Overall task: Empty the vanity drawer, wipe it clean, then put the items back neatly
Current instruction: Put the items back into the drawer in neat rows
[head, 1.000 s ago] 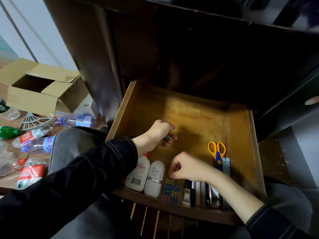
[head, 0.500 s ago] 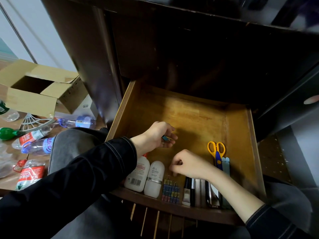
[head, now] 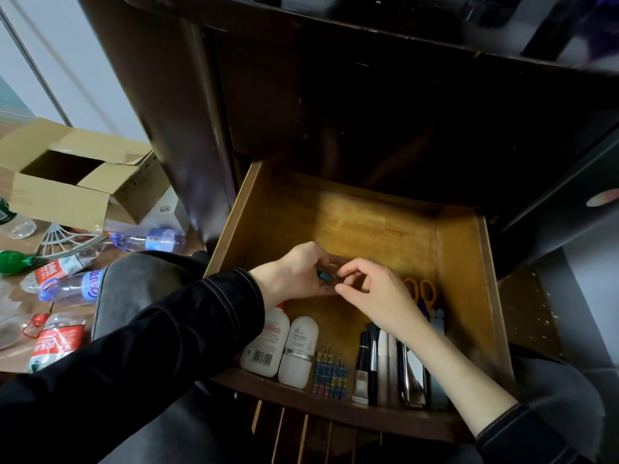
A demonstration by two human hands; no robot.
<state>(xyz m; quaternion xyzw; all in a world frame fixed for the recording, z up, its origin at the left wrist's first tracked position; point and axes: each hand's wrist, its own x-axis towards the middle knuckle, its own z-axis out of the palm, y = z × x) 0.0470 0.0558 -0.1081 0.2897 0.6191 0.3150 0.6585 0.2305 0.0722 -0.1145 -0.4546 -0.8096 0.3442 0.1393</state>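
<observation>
Dim indoor shot, uneven exposure. Near-black vanity (head: 368,112) above, detail lost; faint purplish sheen on its side panel. Warm yellow pool of light at mid-back of drawer (head: 462,262), darker toward the front under left hand (head: 298,272) and right hand (head: 378,296). Brighter, cooler light on wall (head: 83,61) and floor (head: 13,361) at left. Slightly soft clip (head: 324,276) between the hands, centre otherwise sharp enough. Wide-angle bend at edges; top right corner smeared.

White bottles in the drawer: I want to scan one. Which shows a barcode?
The left bottle: a barcode sits at its near end. The rounder bottle with the silver band shows none.
</observation>
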